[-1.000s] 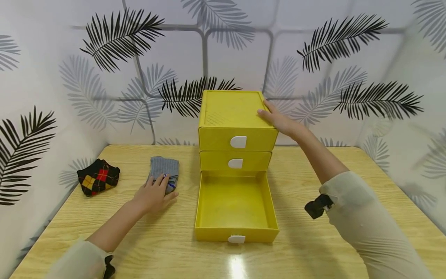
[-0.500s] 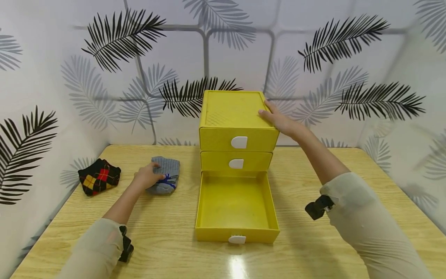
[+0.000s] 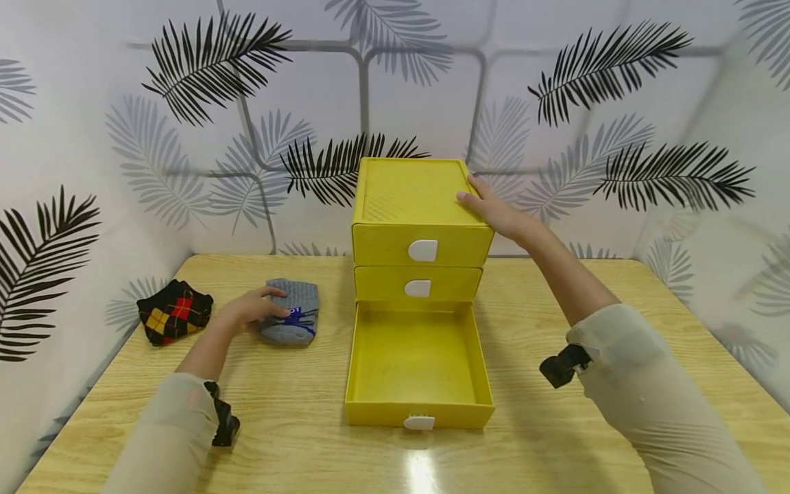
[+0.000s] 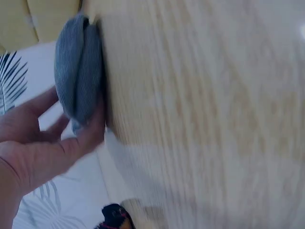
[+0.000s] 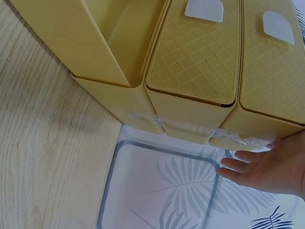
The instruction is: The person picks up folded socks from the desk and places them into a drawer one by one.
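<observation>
A folded pair of grey socks point(image 3: 295, 329) with blue marks lies on the table, left of the drawer unit. My left hand point(image 3: 252, 307) reaches it from the left side. In the left wrist view, thumb and fingers point(image 4: 86, 136) pinch the end of the grey bundle, which sits close over the wood. My right hand point(image 3: 496, 211) rests on the top right edge of a yellow drawer unit point(image 3: 413, 192), thumb on top. Fairly straight fingers point(image 5: 238, 164) show beside its side wall in the right wrist view. The unit's bottom drawer point(image 3: 420, 363) is pulled out with nothing in it.
Black argyle socks point(image 3: 175, 312) with red and yellow diamonds lie folded at the far left of the wooden table point(image 3: 296, 425). Two upper drawers with white pulls are closed. A leaf-patterned backdrop point(image 3: 426, 89) stands behind and at the sides.
From lying over the near part of the grey socks, my left hand has shifted to their left side and taken hold there. The right hand has stayed on the drawer unit.
</observation>
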Action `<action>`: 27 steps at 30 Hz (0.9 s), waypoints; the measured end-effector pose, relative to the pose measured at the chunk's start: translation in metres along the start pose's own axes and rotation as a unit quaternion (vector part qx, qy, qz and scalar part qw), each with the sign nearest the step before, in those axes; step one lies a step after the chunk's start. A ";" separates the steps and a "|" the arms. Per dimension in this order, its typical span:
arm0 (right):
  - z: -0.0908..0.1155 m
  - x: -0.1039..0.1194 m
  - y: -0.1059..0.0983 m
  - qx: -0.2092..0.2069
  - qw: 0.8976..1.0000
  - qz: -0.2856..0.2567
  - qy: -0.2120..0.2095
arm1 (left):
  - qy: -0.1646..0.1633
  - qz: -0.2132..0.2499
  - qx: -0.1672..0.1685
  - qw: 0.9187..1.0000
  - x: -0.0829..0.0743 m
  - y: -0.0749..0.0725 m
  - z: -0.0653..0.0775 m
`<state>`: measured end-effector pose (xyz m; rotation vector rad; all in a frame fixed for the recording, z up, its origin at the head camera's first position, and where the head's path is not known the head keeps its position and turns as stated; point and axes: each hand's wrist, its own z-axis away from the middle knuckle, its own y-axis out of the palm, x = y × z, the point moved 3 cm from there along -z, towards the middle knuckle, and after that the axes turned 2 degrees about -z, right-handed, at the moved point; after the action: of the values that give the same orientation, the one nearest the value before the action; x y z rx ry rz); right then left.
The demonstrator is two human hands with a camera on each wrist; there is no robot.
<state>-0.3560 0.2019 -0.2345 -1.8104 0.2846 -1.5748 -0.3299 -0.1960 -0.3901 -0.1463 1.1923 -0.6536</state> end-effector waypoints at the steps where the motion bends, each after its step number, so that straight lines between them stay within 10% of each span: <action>1: 0.000 0.000 0.000 0.001 1.000 0.000 0.001 | 0.002 0.018 0.014 1.000 0.001 -0.001 0.001; 9: 0.001 0.000 -0.001 0.001 1.000 0.003 -0.003 | 0.038 0.147 0.097 0.984 0.008 -0.004 0.010; 27: 0.002 -0.001 0.000 -0.002 1.000 -0.011 -0.011 | 0.087 0.211 0.053 0.972 0.005 0.007 0.025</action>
<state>-0.3548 0.2032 -0.2349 -1.8385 0.2582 -1.5708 -0.3033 -0.1987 -0.3881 0.2559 1.3015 -0.3573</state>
